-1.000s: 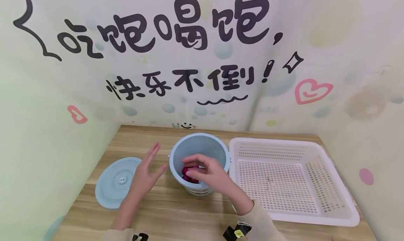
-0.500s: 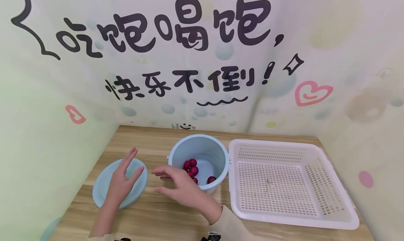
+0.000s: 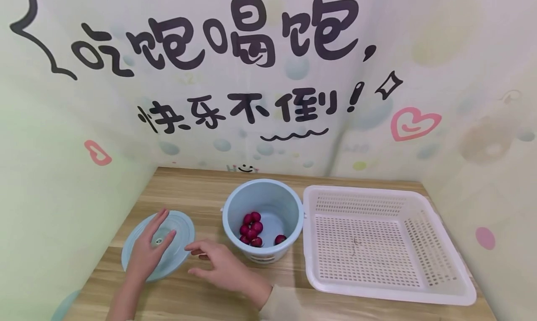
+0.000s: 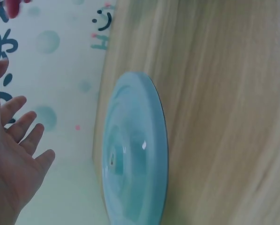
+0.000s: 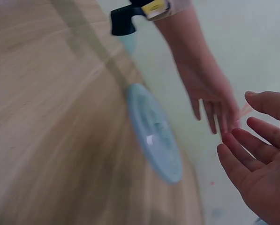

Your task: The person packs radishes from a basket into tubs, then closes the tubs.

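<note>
A round light-blue lid [image 3: 180, 227] with a small centre knob lies on the table, left of the light-blue bucket [image 3: 262, 254]. Over the lid hovers my left hand [image 3: 144, 253], fingers extended and holding nothing; the left wrist view shows the hand [image 4: 11, 154] apart from the lid [image 4: 135, 154]. My right hand [image 3: 222, 267] is in the air between lid and bucket, fingers loosely bent, nothing in them. The right wrist view shows its relaxed fingers [image 5: 252, 157] too. Inside the bucket lie several small, round, dark-red pieces of produce [image 3: 251, 232], possibly radishes.
To the right of the bucket, close against it, stands a white perforated basket [image 3: 312, 265] with a few thin strands on its bottom. The wood-patterned table [image 3: 209, 302] ends at a printed backdrop [image 3: 201, 148] behind and on both sides.
My right hand has left the inside of the bucket and moved left towards the lid. The left hand has shifted left and down, over the lid. Bucket, basket and lid stay in place.
</note>
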A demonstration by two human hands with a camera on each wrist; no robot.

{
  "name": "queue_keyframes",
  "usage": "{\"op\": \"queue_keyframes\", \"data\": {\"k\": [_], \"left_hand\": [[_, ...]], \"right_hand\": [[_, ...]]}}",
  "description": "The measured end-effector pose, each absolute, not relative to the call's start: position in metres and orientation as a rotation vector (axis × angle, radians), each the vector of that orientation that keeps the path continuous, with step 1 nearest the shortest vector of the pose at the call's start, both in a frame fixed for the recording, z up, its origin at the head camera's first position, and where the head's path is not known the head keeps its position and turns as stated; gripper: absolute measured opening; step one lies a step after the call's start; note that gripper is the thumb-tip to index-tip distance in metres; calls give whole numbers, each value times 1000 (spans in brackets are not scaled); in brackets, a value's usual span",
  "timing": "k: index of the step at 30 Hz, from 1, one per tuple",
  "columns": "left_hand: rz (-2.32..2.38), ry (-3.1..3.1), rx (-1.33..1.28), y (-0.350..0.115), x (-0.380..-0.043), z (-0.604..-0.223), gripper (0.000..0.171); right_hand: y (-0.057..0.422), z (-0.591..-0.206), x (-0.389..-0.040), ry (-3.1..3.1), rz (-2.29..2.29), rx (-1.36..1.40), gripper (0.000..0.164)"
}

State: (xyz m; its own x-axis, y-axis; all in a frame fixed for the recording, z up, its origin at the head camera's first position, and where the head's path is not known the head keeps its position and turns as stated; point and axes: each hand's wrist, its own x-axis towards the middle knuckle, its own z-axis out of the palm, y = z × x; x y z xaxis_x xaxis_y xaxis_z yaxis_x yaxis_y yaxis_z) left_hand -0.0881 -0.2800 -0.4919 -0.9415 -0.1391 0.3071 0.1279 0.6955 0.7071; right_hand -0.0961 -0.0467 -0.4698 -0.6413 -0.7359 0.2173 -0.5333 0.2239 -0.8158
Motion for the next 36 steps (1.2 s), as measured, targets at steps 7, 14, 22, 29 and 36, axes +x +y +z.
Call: {"op": "queue_keyframes", "data": {"k": [7, 14, 22, 29, 36], "left_hand": [[-1050, -2537, 34, -299, -84, -507, 56], [-1118, -2587, 159, -319, -80, -515, 60], [-1092, -2654, 250, -345, -76, -525, 63], [-1121, -2818, 462, -359, -71, -533, 75], [-1121, -2976, 571, -364, -74, -536, 87]], "right_hand": [[-62, -511, -99, 2281, -1491, -999, 47], [-70, -533, -99, 2386, -1443, -918, 51], [-75, -548, -96, 2423, -1397, -829, 64], [-77, -552, -94, 2356, -1408, -754, 89], [-80, -553, -92, 2318, -1370, -715, 102]]}}
